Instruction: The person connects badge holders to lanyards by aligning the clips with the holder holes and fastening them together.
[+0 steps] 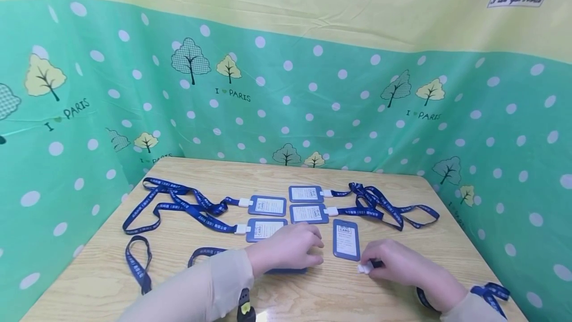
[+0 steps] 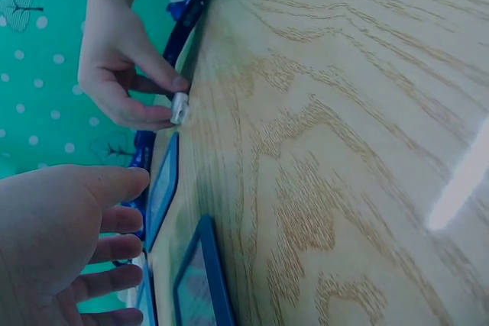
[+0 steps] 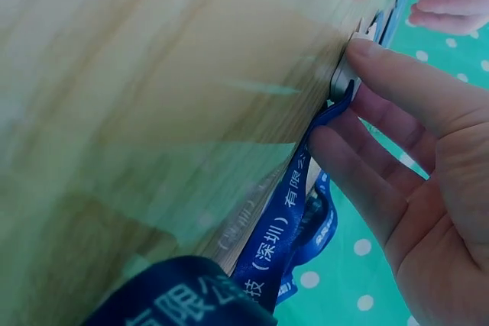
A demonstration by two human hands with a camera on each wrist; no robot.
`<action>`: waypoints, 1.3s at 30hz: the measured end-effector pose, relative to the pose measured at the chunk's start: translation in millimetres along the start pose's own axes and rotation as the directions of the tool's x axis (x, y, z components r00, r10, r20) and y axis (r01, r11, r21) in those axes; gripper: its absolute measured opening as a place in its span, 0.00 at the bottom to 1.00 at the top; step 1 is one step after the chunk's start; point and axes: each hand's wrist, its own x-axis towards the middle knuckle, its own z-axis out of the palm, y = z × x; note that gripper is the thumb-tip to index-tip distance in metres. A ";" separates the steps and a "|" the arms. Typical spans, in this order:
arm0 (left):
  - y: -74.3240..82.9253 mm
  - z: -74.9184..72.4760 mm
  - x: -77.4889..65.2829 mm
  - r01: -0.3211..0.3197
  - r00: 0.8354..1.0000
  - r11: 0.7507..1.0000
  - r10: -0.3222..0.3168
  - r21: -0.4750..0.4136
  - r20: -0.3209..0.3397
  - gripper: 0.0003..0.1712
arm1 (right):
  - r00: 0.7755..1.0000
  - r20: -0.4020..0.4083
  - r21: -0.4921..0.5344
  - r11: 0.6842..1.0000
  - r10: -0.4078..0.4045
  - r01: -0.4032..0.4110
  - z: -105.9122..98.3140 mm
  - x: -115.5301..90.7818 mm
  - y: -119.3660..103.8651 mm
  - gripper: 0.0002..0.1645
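My right hand (image 1: 397, 262) pinches the white plastic clip (image 1: 365, 267) at the end of a blue lanyard (image 3: 279, 227), between thumb and fingers. The strap trails from the clip beneath that hand. A blue-framed ID card holder (image 1: 346, 240) lies upright on the table just beyond the clip, with no strap on it. My left hand (image 1: 288, 247) hovers with loosely spread fingers and holds nothing, as the left wrist view shows. Beneath it lies another card holder (image 1: 288, 271), mostly hidden by the hand in the head view.
Two card holders with lanyards (image 1: 178, 207) lie at the left, and two more with lanyards (image 1: 380, 205) at the back right. A loose strap loop (image 1: 139, 262) is at the front left. A patterned green curtain (image 1: 286, 93) hangs around the wooden table (image 1: 214, 173).
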 end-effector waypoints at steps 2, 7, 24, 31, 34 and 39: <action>0.1 0.3 1.8 -0.002 1.000 1.000 0.002 0.000 0.000 0.20 | 1.000 -0.011 0.000 1.000 -0.010 0.010 -1.1 -1.2 2.3 0.14; 0.4 -1.6 6.1 0.005 1.000 1.000 -0.005 0.007 0.001 0.20 | 1.000 -0.027 -0.019 1.000 0.005 -0.006 -3.8 -2.6 7.3 0.14; -2.3 -23.7 18.7 0.097 0.994 0.993 -0.100 -0.061 -0.043 0.22 | 0.990 -0.047 -0.084 0.987 0.132 -0.136 -9.4 3.7 17.1 0.12; -1.5 -28.6 25.3 0.072 0.994 0.996 -0.076 -0.042 -0.083 0.22 | 0.984 -0.085 -0.096 0.982 0.156 -0.164 -10.8 8.0 22.3 0.11; -0.1 -29.7 28.9 0.071 0.993 0.997 -0.073 -0.024 -0.090 0.23 | 0.980 -0.087 -0.097 0.977 0.180 -0.188 -11.6 10.7 24.6 0.12; 4.6 -30.8 33.9 0.080 0.992 0.996 -0.083 -0.030 -0.093 0.22 | 0.965 -0.095 -0.105 0.961 0.246 -0.256 -12.4 15.8 26.6 0.11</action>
